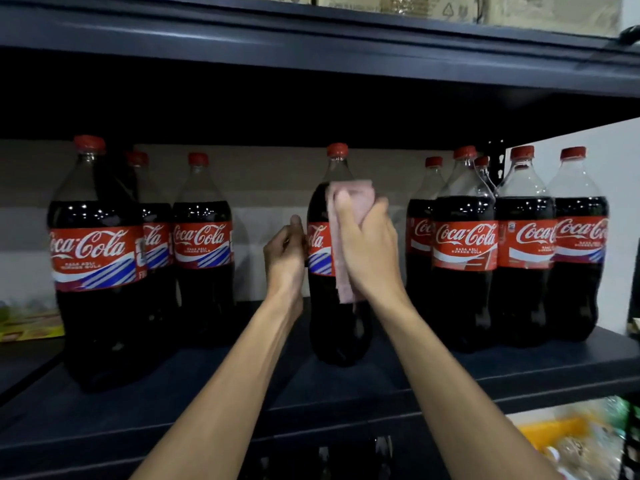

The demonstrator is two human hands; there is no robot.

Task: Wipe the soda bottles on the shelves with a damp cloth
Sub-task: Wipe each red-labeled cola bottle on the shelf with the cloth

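A cola bottle point(323, 317) with a red cap stands alone at the middle of the dark shelf point(214, 386). My right hand point(367, 247) holds a pink cloth point(346, 271) against the bottle's right side, over the label. My left hand point(284, 251) touches the bottle's left side at label height, fingers curled. More cola bottles stand to the left point(100, 258) and in a group to the right point(465, 251).
The upper shelf point(311, 53) hangs low over the bottle caps. A white wall panel point(620, 188) closes the right end. Yellow packaging point(31, 323) lies at the far left, and yellow packets point(568, 434) sit on the shelf below at right.
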